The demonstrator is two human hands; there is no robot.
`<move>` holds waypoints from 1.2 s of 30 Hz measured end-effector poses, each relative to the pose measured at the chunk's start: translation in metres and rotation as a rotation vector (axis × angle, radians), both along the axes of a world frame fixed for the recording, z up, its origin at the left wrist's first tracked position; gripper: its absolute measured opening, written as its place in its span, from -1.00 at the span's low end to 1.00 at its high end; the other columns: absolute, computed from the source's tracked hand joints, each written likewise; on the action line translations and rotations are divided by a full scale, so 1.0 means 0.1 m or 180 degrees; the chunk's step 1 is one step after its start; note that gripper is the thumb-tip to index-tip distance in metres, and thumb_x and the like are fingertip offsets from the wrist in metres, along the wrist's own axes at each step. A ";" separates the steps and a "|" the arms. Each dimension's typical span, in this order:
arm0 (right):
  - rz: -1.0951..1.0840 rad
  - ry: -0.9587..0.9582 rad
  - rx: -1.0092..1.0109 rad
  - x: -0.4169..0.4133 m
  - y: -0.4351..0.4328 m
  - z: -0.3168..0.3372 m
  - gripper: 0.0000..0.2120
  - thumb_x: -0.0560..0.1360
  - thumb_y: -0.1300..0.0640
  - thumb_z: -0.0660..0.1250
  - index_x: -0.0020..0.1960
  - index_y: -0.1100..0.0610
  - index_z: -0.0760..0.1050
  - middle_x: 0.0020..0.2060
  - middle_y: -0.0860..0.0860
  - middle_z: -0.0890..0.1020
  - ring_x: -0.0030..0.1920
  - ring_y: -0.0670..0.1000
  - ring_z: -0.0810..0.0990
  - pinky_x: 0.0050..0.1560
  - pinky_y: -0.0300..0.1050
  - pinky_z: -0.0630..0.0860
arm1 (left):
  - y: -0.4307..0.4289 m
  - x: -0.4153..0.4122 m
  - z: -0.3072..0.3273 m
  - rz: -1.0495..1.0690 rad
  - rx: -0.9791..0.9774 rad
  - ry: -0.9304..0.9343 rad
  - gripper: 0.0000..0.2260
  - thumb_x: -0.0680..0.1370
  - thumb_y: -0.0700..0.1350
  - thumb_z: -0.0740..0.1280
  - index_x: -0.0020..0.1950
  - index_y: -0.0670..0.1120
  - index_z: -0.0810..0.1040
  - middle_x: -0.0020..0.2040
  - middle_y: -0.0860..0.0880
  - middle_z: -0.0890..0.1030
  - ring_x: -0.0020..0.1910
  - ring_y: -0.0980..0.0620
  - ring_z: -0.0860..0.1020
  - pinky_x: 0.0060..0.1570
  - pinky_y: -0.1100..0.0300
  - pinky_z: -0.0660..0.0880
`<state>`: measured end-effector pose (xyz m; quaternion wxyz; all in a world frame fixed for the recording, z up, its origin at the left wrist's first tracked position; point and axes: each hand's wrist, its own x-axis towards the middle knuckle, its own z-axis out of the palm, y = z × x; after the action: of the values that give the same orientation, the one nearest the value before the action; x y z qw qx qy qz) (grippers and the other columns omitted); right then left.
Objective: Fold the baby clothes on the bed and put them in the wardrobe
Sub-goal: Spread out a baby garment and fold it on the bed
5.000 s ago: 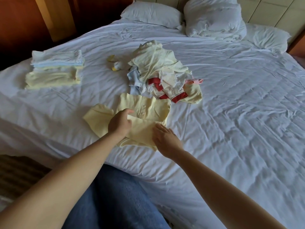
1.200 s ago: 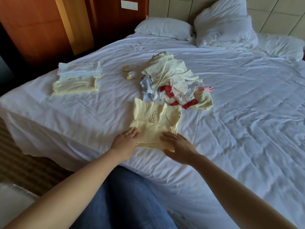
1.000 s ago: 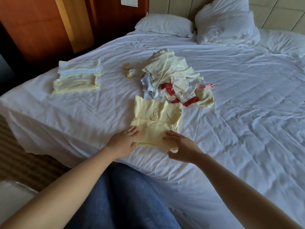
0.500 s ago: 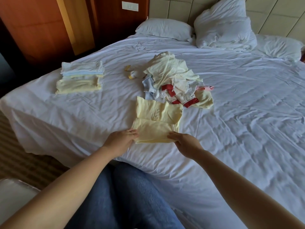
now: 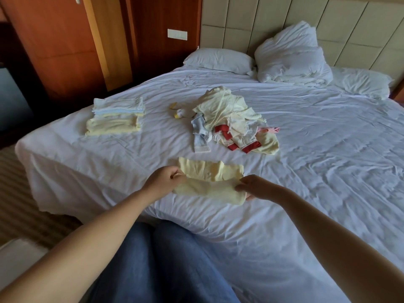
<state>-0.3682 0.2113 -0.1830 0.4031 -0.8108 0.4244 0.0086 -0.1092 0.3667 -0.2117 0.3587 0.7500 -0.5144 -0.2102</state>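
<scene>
Step in hand: folding the pale yellow baby garment [image 5: 209, 190], near the bed's [image 5: 328, 154] near edge. Left hand [image 5: 165, 181] and right hand [image 5: 259, 187] each pinch one end of its raised near half. Long axis runs left-right, parallel to that edge. Next: lay this half forward, corners aligned.

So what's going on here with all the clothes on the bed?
A person at the edge of the bed is folding baby clothes. The left hand and the right hand each pinch one side of a pale yellow garment, and its near part seems lifted off the sheet. A folded stack sits to the left. A heap of unfolded clothes lies further back.
</scene>
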 end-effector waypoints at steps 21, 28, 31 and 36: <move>-0.2378 -0.0468 -0.1400 0.75 -0.34 -0.52 -0.74 0.61 -0.07 0.06 0.12 0.03 0.43 0.01 0.05 0.60 -0.06 0.03 0.28 0.17 -0.01 0.32 | -1.04 0.01 -0.39 0.1469 -0.0285 -0.0297 -0.77 0.63 0.03 0.20 0.15 -0.11 0.46 0.04 -0.14 0.63 0.01 -0.24 0.57 -0.18 0.05 0.36; -0.2055 0.0042 -0.1637 0.80 -0.52 -0.82 -0.77 0.63 -0.04 0.06 0.09 0.04 0.43 0.00 0.08 0.55 0.08 0.15 0.37 0.12 -0.06 0.25 | -1.15 0.14 -0.75 0.1291 -0.0414 -0.1533 -0.87 0.55 -0.10 0.37 0.03 -0.14 0.55 -0.16 -0.15 0.67 -0.27 -0.25 0.61 -0.33 0.04 0.47; -0.2040 0.0064 -0.1683 0.82 -0.54 -0.88 -0.80 0.62 0.00 0.06 0.05 0.05 0.42 -0.03 0.08 0.55 0.06 0.14 0.39 0.14 -0.03 0.25 | -1.20 0.17 -0.82 0.1242 -0.0238 -0.1629 -0.86 0.48 -0.16 0.41 0.02 -0.13 0.56 -0.19 -0.16 0.65 -0.27 -0.24 0.60 -0.30 0.02 0.48; -0.1803 -0.0190 -0.1936 0.80 -0.56 -0.90 -0.72 0.54 0.15 0.16 0.24 0.05 0.40 0.17 -0.02 0.55 0.21 0.06 0.44 0.21 -0.07 0.20 | -1.21 0.19 -0.75 0.1049 -0.0151 -0.1586 -0.61 0.42 -0.25 0.37 0.24 -0.06 0.53 0.12 -0.12 0.54 0.05 -0.21 0.53 -0.04 -0.05 0.45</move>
<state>-0.2878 0.1555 -0.2730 0.1438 -0.7440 0.6020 -0.2520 -0.0902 0.2459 -0.2870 0.2682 0.8433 -0.4627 0.0535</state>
